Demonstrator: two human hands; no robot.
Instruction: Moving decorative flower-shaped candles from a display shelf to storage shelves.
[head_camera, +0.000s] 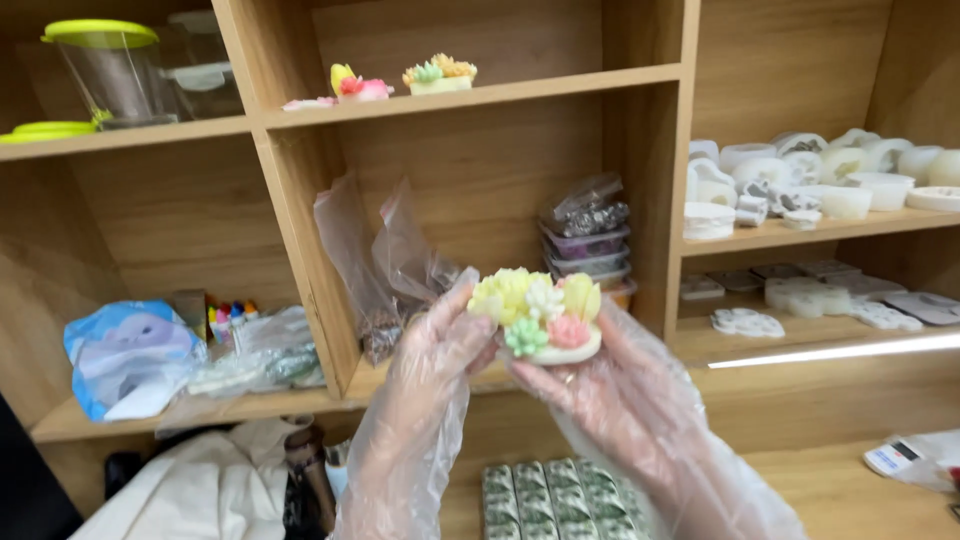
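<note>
Two gloved hands' grip around flower ornament (537, 316).

Round moulded flower piece (538, 315): pale yellow, white, green and pink blooms on a cream base
Thin plastic glove on left hand (437, 345): clear, faintly milky
Thin plastic glove on right hand (600, 385): same clear film
Wooden shelf unit (300, 210): warm light oak grain
Lidded plastic jar (110, 65): clear, lime-green lid

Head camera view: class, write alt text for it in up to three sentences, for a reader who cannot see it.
Two hands in clear plastic gloves, left hand and right hand, hold up a small white oval piece topped with pastel moulded flowers. Behind stand wooden shelves with white moulds, stacked tubs and plastic bags.
</note>
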